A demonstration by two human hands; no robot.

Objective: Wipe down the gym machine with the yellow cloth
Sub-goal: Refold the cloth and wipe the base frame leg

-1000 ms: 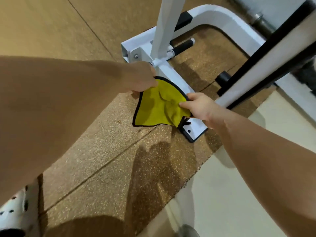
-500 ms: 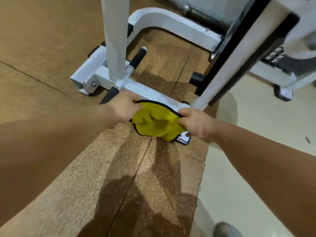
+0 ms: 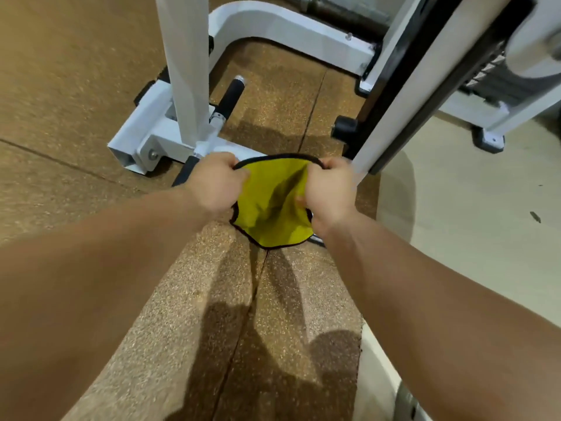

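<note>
A yellow cloth (image 3: 270, 205) with a black hem hangs between my two hands over the low white base bar of the gym machine (image 3: 142, 138). My left hand (image 3: 214, 183) grips the cloth's upper left edge. My right hand (image 3: 329, 189) grips its upper right edge. The cloth sags in the middle and hides most of the base bar beneath it. A white upright post (image 3: 185, 71) rises just behind my left hand.
A black foam roller handle (image 3: 230, 95) sticks out from the post's foot. A slanted white and black beam (image 3: 403, 95) runs up to the right. Another white frame foot (image 3: 488, 141) stands on the pale floor at right. Brown speckled rubber mats (image 3: 273, 329) cover the near floor.
Both hands have drawn closer together and the cloth now hangs bunched and more upright between them. The view has shifted so the machine's base sits more centred.
</note>
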